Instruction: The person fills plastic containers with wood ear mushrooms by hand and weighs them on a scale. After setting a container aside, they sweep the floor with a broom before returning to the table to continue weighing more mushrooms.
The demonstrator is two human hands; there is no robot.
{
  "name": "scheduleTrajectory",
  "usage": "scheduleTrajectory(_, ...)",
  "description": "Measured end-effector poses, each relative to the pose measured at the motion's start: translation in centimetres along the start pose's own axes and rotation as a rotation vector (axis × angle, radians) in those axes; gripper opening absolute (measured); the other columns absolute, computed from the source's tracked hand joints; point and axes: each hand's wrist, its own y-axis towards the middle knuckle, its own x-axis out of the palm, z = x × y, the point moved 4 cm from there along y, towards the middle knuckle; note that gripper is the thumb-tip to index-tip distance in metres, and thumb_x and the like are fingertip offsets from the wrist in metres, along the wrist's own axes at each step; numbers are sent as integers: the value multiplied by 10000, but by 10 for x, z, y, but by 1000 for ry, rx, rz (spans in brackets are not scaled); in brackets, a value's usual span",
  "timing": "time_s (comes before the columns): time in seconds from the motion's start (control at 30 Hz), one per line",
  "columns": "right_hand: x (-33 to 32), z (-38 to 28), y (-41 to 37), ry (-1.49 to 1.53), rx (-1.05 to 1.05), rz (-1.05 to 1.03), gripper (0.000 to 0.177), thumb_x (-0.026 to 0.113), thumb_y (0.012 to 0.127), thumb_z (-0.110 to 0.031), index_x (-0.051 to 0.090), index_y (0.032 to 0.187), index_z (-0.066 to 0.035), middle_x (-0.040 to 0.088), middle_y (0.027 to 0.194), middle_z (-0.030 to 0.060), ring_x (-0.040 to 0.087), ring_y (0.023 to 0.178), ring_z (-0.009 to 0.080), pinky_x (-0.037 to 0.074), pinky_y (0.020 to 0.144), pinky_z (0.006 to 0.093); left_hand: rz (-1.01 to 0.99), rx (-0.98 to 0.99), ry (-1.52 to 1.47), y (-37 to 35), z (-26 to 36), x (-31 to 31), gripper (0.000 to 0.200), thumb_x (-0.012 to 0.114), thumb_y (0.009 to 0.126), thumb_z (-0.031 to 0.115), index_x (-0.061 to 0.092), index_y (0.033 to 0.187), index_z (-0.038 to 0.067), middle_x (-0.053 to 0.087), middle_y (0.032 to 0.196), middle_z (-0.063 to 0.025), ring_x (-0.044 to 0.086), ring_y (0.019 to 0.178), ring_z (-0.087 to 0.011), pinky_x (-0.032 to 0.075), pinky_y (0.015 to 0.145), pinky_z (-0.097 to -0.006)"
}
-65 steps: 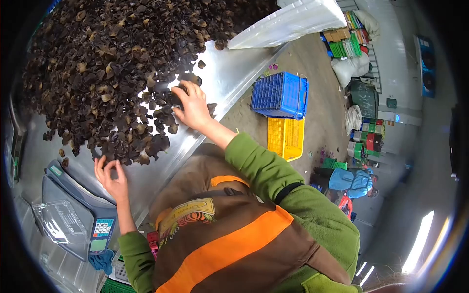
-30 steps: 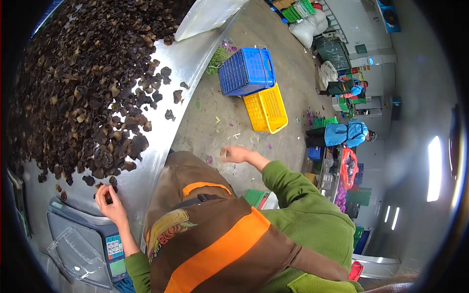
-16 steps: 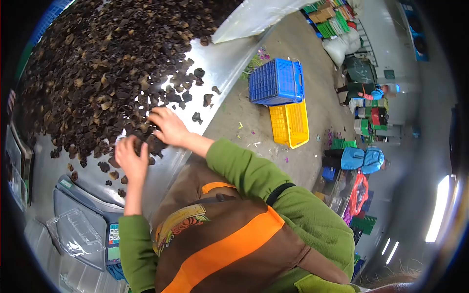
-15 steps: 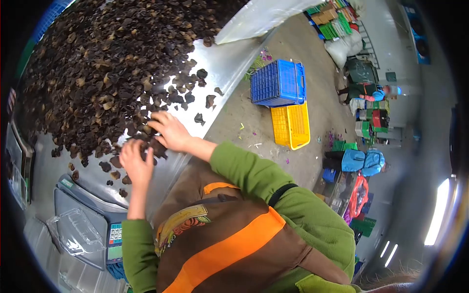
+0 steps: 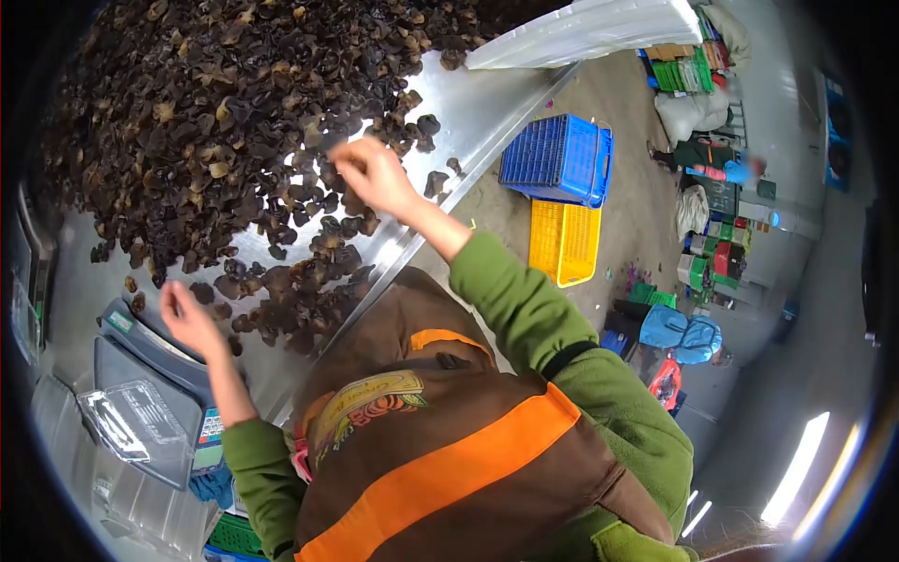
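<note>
A big pile of dark dried fungus [image 5: 215, 112] covers the steel table [image 5: 468, 122]. A smaller heap of fungus [image 5: 300, 300] lies near the table's front edge. My right hand [image 5: 375, 173] is raised over the pile's edge with its fingers bunched; what they hold is hidden. My left hand [image 5: 183, 318] hovers with fingers apart beside the small heap, just above a weighing scale [image 5: 131, 347]. A clear plastic box [image 5: 140, 426] sits open on the scale's pan.
A blue crate [image 5: 557, 159] and a yellow crate [image 5: 562, 244] stand on the floor right of the table. A white tray [image 5: 590, 28] rests at the table's far end. A person in blue [image 5: 679, 332] crouches among stacked crates.
Both hands were together in the fungus near the table edge. Now the right hand has moved up to the pile's edge, the left has drawn back toward the scale, and a small heap lies between them.
</note>
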Motion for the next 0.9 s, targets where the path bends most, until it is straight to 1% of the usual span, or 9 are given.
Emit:
scheduleTrajectory(0.1,-3,-16,64,106,36,74,277,661,818,-181,678,1049,-30,643,1085,161,625,1016,332,507,883,395,-81,-234,-51,60,-28,15,525,655,921,384,600,1228,-38,632,1197,-145,594,1071,-206,446,947,-302)
scheduleTrajectory(0.17,17,6,100,-10,79,9,560,748,755,-315,618,1209,-14,617,1201,172,594,1125,312,470,978,392,-119,-678,-279,74,-23,35,575,660,899,450,601,1245,-5,632,1220,-124,592,1111,-215,432,970,-341)
scheduleTrajectory(0.3,60,-2,127,232,493,-251,1088,853,624,-483,357,1441,37,532,1347,218,527,1240,306,413,1053,355,-331,-894,-335,77,18,82,620,656,889,489,564,1310,44,609,1280,-107,574,1172,-217,404,1014,-387)
scheduleTrajectory(0.37,62,-21,124,427,567,-349,1061,845,668,-474,338,1431,60,574,1285,205,538,1211,277,392,1058,358,-652,-840,-673,62,42,117,650,639,893,509,530,1352,62,590,1314,-90,568,1186,-201,418,1016,-392)
scheduleTrajectory(0.57,77,-28,80,766,541,-658,807,828,735,-408,468,1346,-22,607,1214,174,564,1141,238,426,997,365,-983,-427,-195,31,73,126,671,672,870,506,549,1313,16,609,1223,-79,587,1061,-165,458,921,-304)
scheduleTrajectory(0.67,67,-27,34,461,323,-670,696,817,749,-361,508,1290,-51,615,1209,127,570,1126,247,433,986,381,-1137,-121,-63,-11,107,93,580,817,772,272,583,1213,-23,654,1009,-43,609,854,-129,485,827,-269)
scheduleTrajectory(0.7,62,-29,17,355,234,-680,655,818,740,-329,529,1267,-68,618,1208,112,578,1118,267,435,987,390,-1303,-231,28,-23,105,87,570,837,733,226,601,1213,28,641,1126,-100,595,1049,-188,456,942,-331)
scheduleTrajectory(0.77,55,-27,-9,150,21,-582,533,808,712,-256,594,1177,-110,616,1188,109,577,1101,318,442,975,410,-1041,437,130,-42,115,68,572,873,656,241,635,1143,59,628,1168,-120,577,1106,-286,439,969,-394)
scheduleTrajectory(0.9,34,-13,-40,-99,-12,-416,370,786,719,-213,645,1042,-98,624,1037,126,569,1037,340,460,919,420,-810,498,195,-64,100,40,413,819,690,127,646,1060,69,550,1295,-145,493,1207,-359,379,1024,-444)
